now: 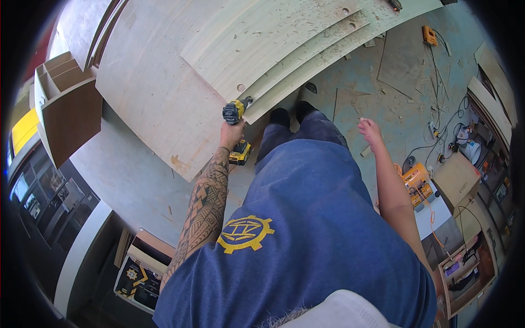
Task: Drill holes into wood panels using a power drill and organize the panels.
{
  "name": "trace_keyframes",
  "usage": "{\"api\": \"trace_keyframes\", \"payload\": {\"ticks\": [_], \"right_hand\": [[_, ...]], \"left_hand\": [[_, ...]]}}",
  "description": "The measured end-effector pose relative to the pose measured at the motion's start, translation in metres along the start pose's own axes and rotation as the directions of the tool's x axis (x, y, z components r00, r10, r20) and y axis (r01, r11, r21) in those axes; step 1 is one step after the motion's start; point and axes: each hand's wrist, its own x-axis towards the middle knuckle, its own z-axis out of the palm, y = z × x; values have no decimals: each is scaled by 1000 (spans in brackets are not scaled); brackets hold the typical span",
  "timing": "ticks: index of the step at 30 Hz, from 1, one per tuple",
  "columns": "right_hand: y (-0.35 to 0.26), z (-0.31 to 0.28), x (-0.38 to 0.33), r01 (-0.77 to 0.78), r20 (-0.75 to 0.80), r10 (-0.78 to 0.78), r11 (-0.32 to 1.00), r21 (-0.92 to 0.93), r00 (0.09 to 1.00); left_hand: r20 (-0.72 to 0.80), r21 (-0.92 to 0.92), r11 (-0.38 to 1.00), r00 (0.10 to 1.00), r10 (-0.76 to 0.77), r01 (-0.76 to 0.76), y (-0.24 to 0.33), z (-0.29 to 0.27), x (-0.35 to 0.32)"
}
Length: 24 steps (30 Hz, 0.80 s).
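Note:
My left hand (232, 133) is closed around the grip of a yellow and black cordless drill (234, 111). The drill's battery hangs below my wrist, and its dark bit points over the corner of the stacked wooden panels (219, 76). Near that corner, a round recess (240, 87) is cut into the top panel, and more such recesses show toward the far end. Wood shavings lie scattered across the panels. Out to the right, away from the stack, my right hand (370, 133) has its fingers curled together; whatever they may hold is too small to make out.
An orange jigsaw (430, 36) with a cord lies on the dusty floor at far right. Nearer stand an orange compressor (416, 183) with a hose and an open wooden box (465, 273). Cables run along the right. A wooden cabinet (71, 109) stands at left.

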Motion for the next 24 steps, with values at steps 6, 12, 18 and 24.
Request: {"api": "trace_keyframes", "payload": {"ticks": [6,12,18,24], "right_hand": [[1,19,-15,-14,-45,17,998,59,999],[19,31,-10,29,37,-30,999,25,999],[35,36,-3,25,37,-26,999,38,999],[33,41,-1,2,47,-3,1000,15,999]], "left_hand": [[4,-15,998,998,-55,55,5,7,-4],[-42,72,997,999,21,-18,1,13,-8],[-50,90,996,999,18,-13,10,13,-12],[-34,80,997,999,-15,18,7,11,-10]]}}
